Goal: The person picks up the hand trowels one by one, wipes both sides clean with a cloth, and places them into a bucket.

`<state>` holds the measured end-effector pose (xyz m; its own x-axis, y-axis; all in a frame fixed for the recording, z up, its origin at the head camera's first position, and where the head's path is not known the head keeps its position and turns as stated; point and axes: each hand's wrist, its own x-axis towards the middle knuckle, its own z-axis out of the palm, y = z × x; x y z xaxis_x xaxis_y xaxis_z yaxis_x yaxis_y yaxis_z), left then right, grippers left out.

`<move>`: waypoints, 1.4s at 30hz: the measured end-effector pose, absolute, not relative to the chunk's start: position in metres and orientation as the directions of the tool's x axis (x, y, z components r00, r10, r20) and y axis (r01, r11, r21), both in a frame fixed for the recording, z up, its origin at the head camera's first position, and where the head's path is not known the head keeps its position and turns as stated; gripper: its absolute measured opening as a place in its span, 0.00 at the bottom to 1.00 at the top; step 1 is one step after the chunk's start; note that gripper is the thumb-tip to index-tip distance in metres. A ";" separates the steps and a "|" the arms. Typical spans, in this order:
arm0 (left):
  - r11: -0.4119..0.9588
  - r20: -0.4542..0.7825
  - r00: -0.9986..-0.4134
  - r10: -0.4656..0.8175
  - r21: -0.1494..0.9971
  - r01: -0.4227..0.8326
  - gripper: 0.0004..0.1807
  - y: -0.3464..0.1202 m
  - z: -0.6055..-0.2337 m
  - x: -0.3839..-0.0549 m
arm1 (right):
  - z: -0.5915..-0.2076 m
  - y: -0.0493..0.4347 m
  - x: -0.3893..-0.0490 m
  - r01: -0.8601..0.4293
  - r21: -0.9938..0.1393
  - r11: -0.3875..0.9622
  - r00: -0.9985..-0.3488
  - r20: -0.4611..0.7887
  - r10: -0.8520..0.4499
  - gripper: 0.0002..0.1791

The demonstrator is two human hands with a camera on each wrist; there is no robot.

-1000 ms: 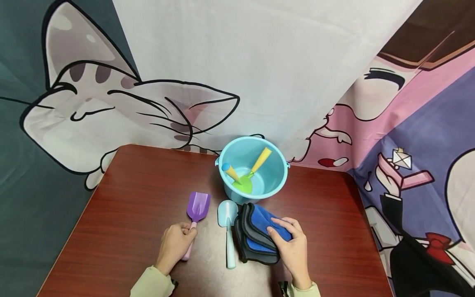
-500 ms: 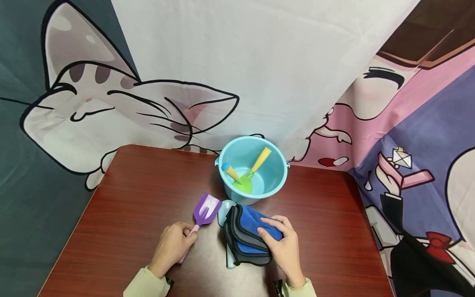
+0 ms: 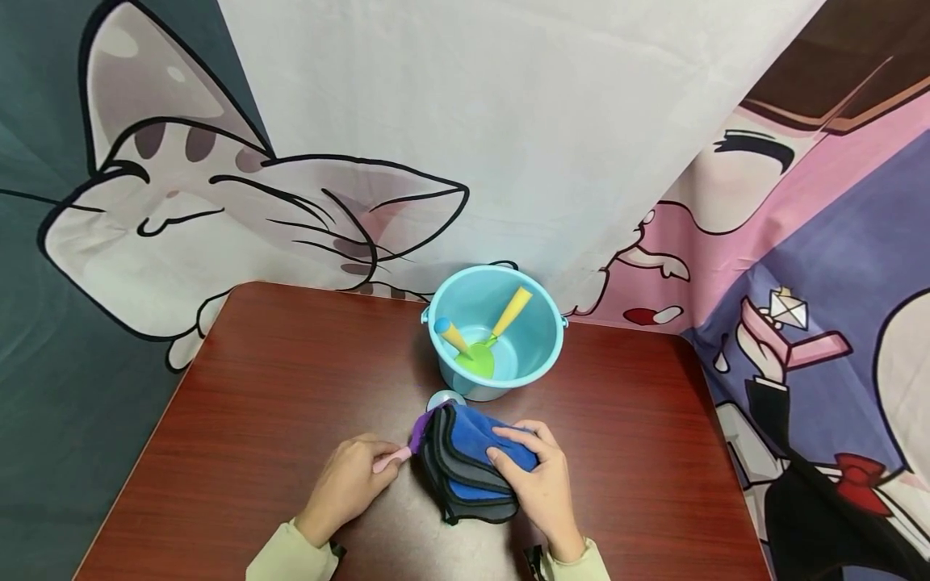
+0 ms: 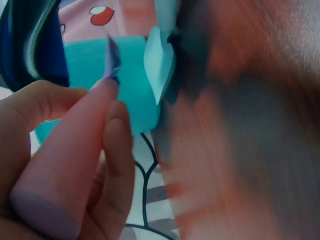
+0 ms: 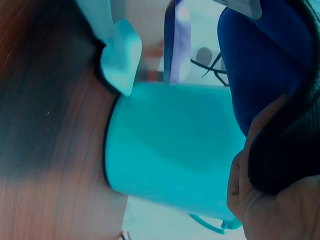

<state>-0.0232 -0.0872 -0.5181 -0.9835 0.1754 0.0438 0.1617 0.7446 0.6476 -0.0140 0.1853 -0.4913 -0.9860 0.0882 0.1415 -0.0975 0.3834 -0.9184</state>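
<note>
My left hand [image 3: 350,480] pinches the pink handle [image 4: 70,160] of a purple toy shovel [image 3: 419,432] between thumb and fingers. Its blade is mostly hidden behind a folded blue-and-grey cloth [image 3: 475,464] with black edging. The right hand [image 3: 541,488] grips this cloth by its right side, thumb and fingers round the edge. In the right wrist view the purple blade [image 5: 177,42] stands edge-on beside the cloth, with a gap between them. Under the cloth lies a light-blue toy shovel [image 5: 121,57]; in the head view only its blade tip [image 3: 445,398] shows.
Just beyond the cloth a light-blue bucket [image 3: 539,343] stands on the brown table [image 3: 283,371]. Inside it are a green shovel [image 3: 475,363] with a yellow handle and another yellow handle [image 3: 452,335] with a blue end. A printed curtain [image 3: 407,97] hangs behind the table.
The right hand has carried the cloth left, over the light-blue shovel. My left hand has swung the purple shovel's blade rightward, and it now passes behind the cloth.
</note>
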 end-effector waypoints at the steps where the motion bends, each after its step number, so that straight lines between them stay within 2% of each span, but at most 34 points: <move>1: 0.737 0.054 -0.982 0.179 0.654 0.170 0.05 -0.085 -0.519 -0.023 | -0.492 0.184 -0.014 -0.100 -0.918 0.385 -0.987 0.142 0.081 0.15; 11: 0.636 0.253 -0.932 0.259 0.682 0.362 0.06 -0.071 -0.528 -0.022 | -0.495 0.170 -0.013 -0.142 -0.898 0.416 -0.986 0.164 0.016 0.16; 21: 0.619 0.180 -0.959 0.218 0.734 0.279 0.07 -0.068 -0.522 -0.024 | -0.498 0.164 -0.015 -0.137 -0.813 0.565 -0.979 0.199 0.050 0.17; 31: 0.621 0.237 -0.947 0.217 0.715 0.322 0.08 -0.067 -0.522 -0.022 | -0.502 0.156 -0.015 -0.181 -0.686 0.704 -0.947 0.315 0.064 0.15; 37: 0.616 0.289 -0.930 0.225 0.697 0.366 0.09 -0.066 -0.521 -0.021 | -0.505 0.156 -0.015 -0.158 -0.687 0.710 -0.942 0.321 0.101 0.14; 42: 0.620 0.283 -0.936 0.208 0.703 0.350 0.11 -0.065 -0.519 -0.020 | -0.504 0.158 -0.017 -0.116 -0.699 0.705 -0.947 0.291 0.133 0.14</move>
<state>-0.0201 -0.0654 -0.5190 -0.9363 0.2082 0.2827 0.3499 0.6195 0.7027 -0.0172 0.1581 -0.5036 -0.9473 0.1334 0.2911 -0.1157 0.7052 -0.6995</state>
